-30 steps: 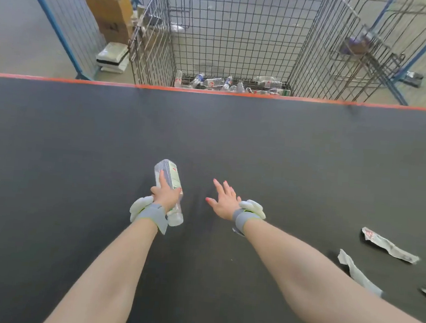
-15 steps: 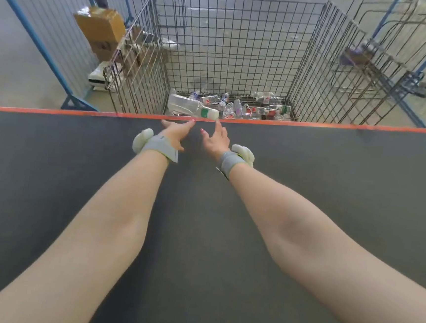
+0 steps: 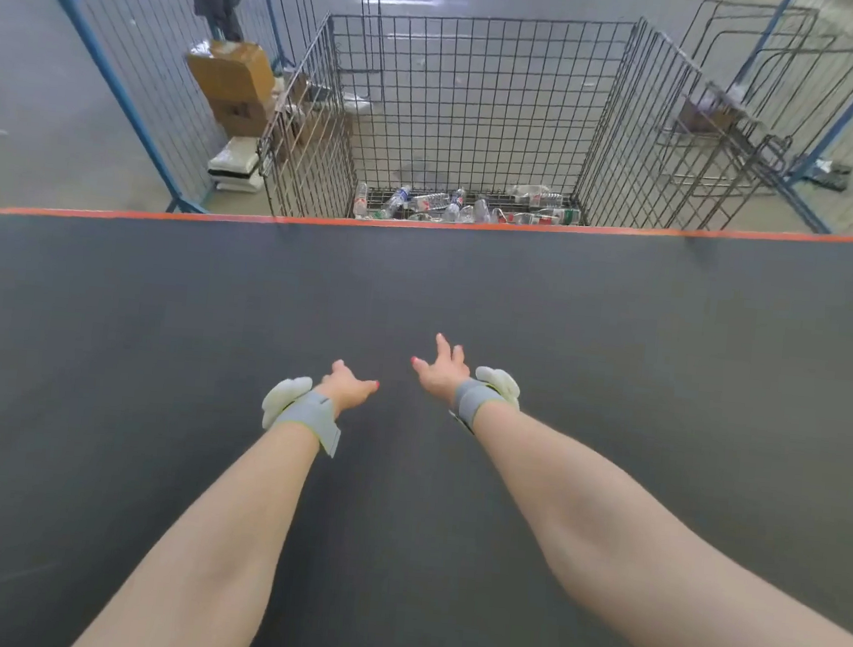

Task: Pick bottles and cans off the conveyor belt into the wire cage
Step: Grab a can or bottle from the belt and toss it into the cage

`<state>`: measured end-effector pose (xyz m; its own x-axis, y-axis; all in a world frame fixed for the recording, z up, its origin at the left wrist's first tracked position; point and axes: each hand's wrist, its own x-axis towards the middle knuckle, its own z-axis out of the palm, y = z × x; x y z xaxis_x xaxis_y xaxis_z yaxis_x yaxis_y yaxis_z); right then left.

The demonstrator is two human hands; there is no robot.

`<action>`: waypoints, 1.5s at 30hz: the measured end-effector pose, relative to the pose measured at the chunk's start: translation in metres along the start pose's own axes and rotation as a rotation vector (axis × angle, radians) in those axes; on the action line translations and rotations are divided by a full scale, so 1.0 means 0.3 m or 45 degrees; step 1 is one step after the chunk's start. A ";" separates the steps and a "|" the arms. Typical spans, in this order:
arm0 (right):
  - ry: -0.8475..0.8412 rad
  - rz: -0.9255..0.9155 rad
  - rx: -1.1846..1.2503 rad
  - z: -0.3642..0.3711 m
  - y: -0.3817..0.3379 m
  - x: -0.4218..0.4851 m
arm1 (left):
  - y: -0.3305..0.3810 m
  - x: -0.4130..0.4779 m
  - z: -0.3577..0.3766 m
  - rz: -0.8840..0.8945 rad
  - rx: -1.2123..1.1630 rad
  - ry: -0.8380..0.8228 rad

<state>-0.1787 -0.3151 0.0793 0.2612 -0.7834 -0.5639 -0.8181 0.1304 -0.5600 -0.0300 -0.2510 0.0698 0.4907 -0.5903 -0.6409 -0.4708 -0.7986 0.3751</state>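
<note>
Both my hands hover over the dark conveyor belt, empty. My left hand has relaxed fingers pointing forward. My right hand is spread, fingers straight toward the cage. The wire cage stands just past the belt's orange far edge. Several clear plastic bottles lie on its floor. No bottle or can shows on the visible stretch of belt.
A blue-framed mesh fence stands at the left with a cardboard box behind it. Folded wire racks lean at the right of the cage. Grey bands wrap both wrists.
My left hand let go of the clear bottle over the cage, where it dropped in. Both hands have since drawn back from the belt's far edge to mid-belt.
</note>
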 end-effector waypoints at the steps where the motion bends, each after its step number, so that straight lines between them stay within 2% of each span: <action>1: -0.016 -0.002 -0.011 0.015 0.021 -0.040 | -0.043 -0.033 0.015 0.001 0.040 0.005; 5: -0.088 0.011 -0.083 0.101 0.119 -0.170 | -0.216 -0.167 0.082 0.017 0.220 0.051; 10: -0.237 0.031 -0.338 0.254 0.312 -0.294 | -0.457 -0.265 0.187 0.052 0.364 0.213; 12: -0.331 0.106 -0.426 0.335 0.428 -0.370 | -0.572 -0.311 0.249 0.019 0.474 0.153; 15: -0.279 0.176 -0.589 0.392 0.542 -0.435 | -0.646 -0.357 0.299 -0.056 0.532 0.029; 18: -0.142 0.265 -0.557 0.383 0.599 -0.480 | -0.657 -0.400 0.337 -0.038 0.318 -0.170; 21: -0.104 0.344 -0.498 0.345 0.594 -0.498 | -0.637 -0.431 0.348 0.092 0.151 -0.131; 26: -0.122 0.133 -0.471 0.361 0.503 -0.536 | -0.629 -0.467 0.309 0.157 0.158 -0.032; 34: -0.225 -0.060 -0.475 0.446 0.388 -0.562 | -0.736 -0.491 0.226 0.085 0.282 0.148; 41: -0.285 -0.007 -0.612 0.556 0.395 -0.554 | -0.879 -0.494 0.168 -0.026 0.217 0.262; 45: -0.290 -0.055 -0.560 0.606 0.347 -0.543 | -0.946 -0.478 0.115 -0.073 0.185 0.325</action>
<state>-0.2133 -0.0635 0.0024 0.3649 -0.6232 -0.6917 -0.9298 -0.2064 -0.3046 0.0078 0.0643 0.0322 0.6791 -0.5702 -0.4623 -0.5280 -0.8169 0.2320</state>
